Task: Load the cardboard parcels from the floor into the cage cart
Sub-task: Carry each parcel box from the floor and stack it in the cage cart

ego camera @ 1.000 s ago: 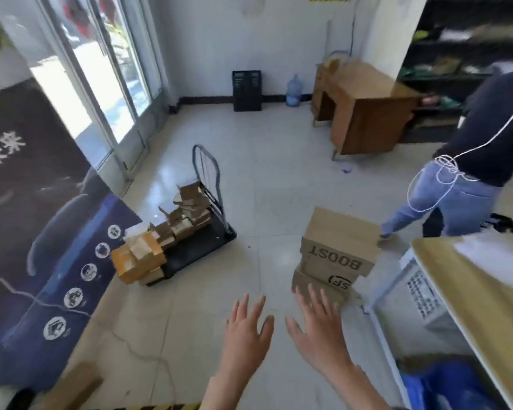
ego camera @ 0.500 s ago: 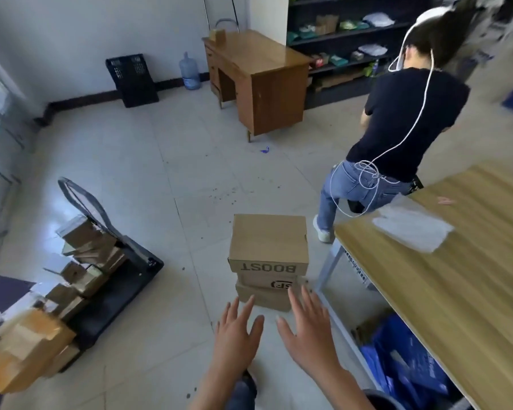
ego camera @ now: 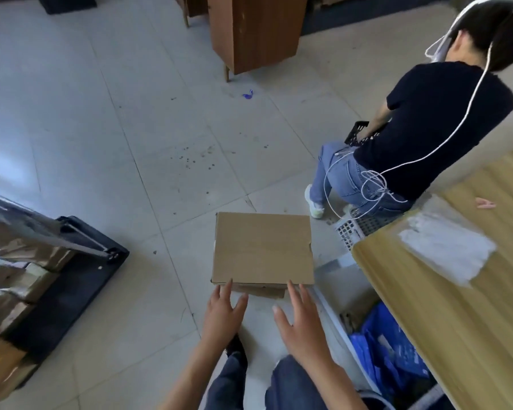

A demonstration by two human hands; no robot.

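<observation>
Both forearms are bare right to the bottom edge of the view, no sleeves, no watch, no gloves. The left hand (ego camera: 224, 313) and the right hand (ego camera: 299, 324) carry no rings that can be made out; the fingers (ego camera: 292, 291) are uncovered. Below them, dark blue denim trousers (ego camera: 290, 386) cover both legs, and a black shoe (ego camera: 237, 349) pokes out beneath the left leg.
</observation>
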